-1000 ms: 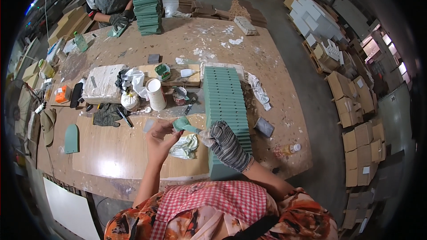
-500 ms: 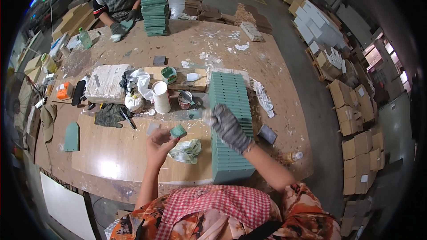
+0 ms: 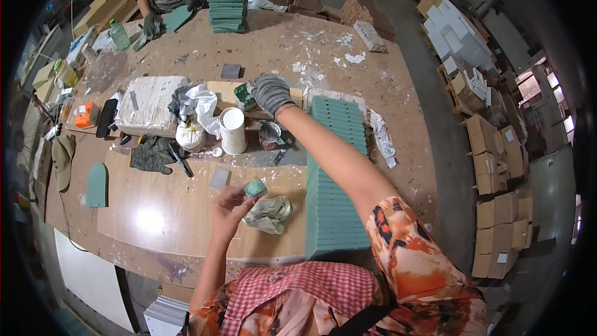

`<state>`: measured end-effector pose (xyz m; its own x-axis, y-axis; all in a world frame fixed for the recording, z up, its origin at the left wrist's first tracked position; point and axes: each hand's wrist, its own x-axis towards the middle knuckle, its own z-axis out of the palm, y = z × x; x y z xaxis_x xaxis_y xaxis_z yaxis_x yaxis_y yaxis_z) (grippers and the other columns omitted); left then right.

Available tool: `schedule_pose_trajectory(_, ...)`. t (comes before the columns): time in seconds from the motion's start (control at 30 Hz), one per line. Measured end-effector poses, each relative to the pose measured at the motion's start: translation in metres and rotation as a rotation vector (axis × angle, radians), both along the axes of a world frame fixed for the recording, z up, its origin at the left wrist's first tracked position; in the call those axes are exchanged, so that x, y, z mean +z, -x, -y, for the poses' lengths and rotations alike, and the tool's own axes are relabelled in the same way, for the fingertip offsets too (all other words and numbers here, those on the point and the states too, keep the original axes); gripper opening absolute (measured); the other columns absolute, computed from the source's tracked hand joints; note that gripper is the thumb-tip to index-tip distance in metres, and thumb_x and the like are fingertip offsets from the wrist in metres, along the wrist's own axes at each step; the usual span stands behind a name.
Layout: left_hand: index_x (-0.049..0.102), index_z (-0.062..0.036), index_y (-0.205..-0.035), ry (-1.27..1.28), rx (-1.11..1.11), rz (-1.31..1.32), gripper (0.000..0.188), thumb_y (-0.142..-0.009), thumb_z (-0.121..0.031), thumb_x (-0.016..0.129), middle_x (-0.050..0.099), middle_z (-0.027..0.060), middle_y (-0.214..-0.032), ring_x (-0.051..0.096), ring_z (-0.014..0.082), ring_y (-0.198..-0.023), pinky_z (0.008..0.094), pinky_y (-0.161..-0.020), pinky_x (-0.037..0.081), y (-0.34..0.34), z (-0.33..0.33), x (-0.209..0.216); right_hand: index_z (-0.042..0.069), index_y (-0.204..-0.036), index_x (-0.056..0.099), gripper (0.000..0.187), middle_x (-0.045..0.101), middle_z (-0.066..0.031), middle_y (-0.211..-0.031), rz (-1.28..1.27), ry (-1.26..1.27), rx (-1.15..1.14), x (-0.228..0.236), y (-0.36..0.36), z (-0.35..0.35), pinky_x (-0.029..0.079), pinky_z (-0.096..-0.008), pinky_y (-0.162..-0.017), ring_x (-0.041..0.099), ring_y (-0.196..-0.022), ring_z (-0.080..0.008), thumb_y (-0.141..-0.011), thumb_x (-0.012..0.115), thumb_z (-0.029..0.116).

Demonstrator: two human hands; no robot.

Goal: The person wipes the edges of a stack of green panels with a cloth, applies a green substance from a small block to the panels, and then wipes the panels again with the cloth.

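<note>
Our bare left hand (image 3: 229,204) is pinching a small green rectangular block (image 3: 254,188) above a brown wooden board (image 3: 186,233).
Our grey-knit-gloved right hand (image 3: 270,94) is partly covering an open green tub (image 3: 243,96); its fingers' state we cannot tell.

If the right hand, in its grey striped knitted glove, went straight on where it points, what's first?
Most likely the small green tub, right at the fingers of the right hand; depth is unclear, so they may already touch.
</note>
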<state>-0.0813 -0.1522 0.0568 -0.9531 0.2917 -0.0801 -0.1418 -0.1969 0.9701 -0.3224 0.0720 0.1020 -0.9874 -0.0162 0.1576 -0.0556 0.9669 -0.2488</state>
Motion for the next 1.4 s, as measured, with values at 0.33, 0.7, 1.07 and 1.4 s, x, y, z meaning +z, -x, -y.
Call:
schedule_pose_trajectory(0.33,0.063,0.0040,-0.114,0.025,-0.013,0.012,0.033,-0.081,0.004,0.069,0.058,0.0024,-0.096,0.060,0.0109,-0.085,0.0228,-0.077,0.049,0.011,-0.003,-0.004,0.005,-0.091,0.072,0.016,0.070,-0.0150,-0.094,0.086,-0.284,0.033,-0.001,0.015,0.025,0.054,-0.0368,-0.076,0.067,-0.092,-0.0282,-0.080,0.064,0.011)
schedule_pose_trajectory(0.7,0.062,0.0058,-0.115,0.049,-0.061,-0.042,0.033,-0.082,0.006,0.066,0.056,0.0046,-0.102,0.062,0.0140,-0.091,0.0237,-0.080,0.051,0.011,-0.010,0.007,0.004,-0.097,0.071,0.030,0.067,-0.0199,-0.102,0.099,-0.189,0.033,-0.011,0.015,0.004,0.052,-0.0414,-0.082,0.065,-0.094,-0.0329,-0.089,0.049,0.023)
schedule_pose_trajectory(1.07,0.054,0.0047,-0.124,-0.085,0.043,-0.043,0.041,-0.084,0.006,0.064,0.064,0.0091,-0.106,0.061,0.0142,-0.094,0.0254,-0.083,0.050,0.018,-0.016,0.009,0.007,-0.099,0.069,0.020,0.069,-0.0095,-0.082,-0.061,1.110,0.049,-0.058,0.014,-0.057,0.052,-0.0339,-0.066,0.064,-0.072,-0.0214,-0.090,0.058,0.021)
schedule_pose_trajectory(1.4,0.054,0.0045,-0.125,0.057,0.177,-0.125,0.039,-0.087,0.003,0.063,0.065,0.0065,-0.105,0.060,0.0091,-0.091,0.0221,-0.081,0.047,0.038,-0.018,0.037,0.012,-0.106,0.068,0.026,0.061,0.0039,-0.075,0.353,1.477,-0.095,0.052,-0.154,-0.026,0.041,-0.0160,-0.048,0.051,-0.058,-0.0021,-0.092,0.062,0.032)
